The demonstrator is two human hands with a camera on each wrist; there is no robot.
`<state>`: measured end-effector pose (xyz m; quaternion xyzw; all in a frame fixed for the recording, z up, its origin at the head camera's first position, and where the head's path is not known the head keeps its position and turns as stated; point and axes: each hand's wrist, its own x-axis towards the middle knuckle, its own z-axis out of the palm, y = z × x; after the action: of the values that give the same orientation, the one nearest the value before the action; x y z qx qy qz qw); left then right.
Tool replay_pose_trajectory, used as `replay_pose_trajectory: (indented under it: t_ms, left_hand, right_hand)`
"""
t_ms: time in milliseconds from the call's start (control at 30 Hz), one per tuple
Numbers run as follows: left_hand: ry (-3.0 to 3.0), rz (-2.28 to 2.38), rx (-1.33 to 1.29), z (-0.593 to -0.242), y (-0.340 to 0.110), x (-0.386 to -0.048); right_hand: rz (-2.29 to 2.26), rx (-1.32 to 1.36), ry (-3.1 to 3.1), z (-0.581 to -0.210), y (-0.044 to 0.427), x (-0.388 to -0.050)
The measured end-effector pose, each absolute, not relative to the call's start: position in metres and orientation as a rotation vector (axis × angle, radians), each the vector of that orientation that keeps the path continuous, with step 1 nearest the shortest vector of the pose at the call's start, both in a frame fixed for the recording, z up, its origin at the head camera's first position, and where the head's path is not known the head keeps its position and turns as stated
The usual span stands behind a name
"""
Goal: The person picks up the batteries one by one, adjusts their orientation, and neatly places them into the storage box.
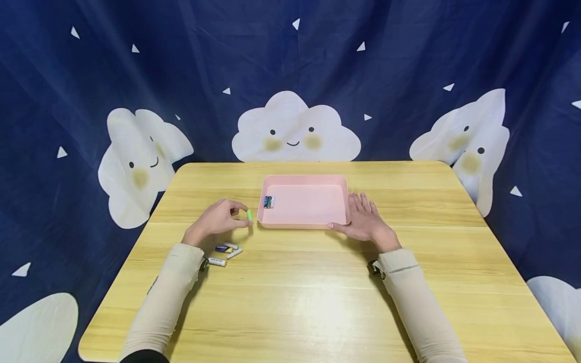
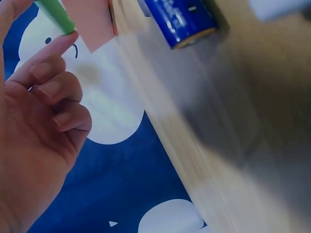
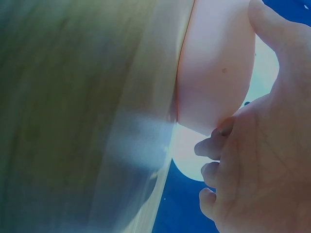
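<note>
My left hand (image 1: 221, 217) pinches a green battery (image 1: 249, 215) between thumb and fingertip, just left of the pink tray (image 1: 305, 226). The left wrist view shows the same green battery (image 2: 57, 15) at the fingertips of the left hand (image 2: 43, 107), with the other fingers curled. Inside the tray's left end lie dark batteries (image 1: 268, 202) side by side. My right hand (image 1: 363, 222) rests at the tray's right front corner, fingers straight along the side and thumb on the front rim. In the right wrist view the right hand (image 3: 267, 145) touches the tray wall (image 3: 214, 63).
Several loose batteries (image 1: 234, 253) lie on the wooden table (image 1: 290, 282) near my left wrist, one of them blue (image 1: 224, 249). Another white battery (image 1: 217, 262) lies closest to the left sleeve. A dark blue curtain (image 1: 272, 60) with clouds hangs behind the table.
</note>
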<state>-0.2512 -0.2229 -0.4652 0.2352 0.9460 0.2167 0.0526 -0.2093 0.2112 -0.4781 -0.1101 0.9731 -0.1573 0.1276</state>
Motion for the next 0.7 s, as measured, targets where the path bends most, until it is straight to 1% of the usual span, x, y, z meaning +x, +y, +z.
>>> replay_pose_trajectory:
  t_ms: [333,467,700]
  left_hand:
    - [2.773,1.017,0.738,-0.469,-0.221,-0.269]
    - [2.713,1.15,0.707,-0.467,-0.217,-0.274]
    - [2.652,1.234,0.663,-0.467,-0.211,-0.284]
  right_hand:
    - [-0.467,-0.322,2.832,-0.477,0.211,-0.209]
    - [-0.469,-0.321,2.832,-0.477,0.211,-0.209]
    - [-0.462,-0.319,2.833,-0.477,0.211,-0.209]
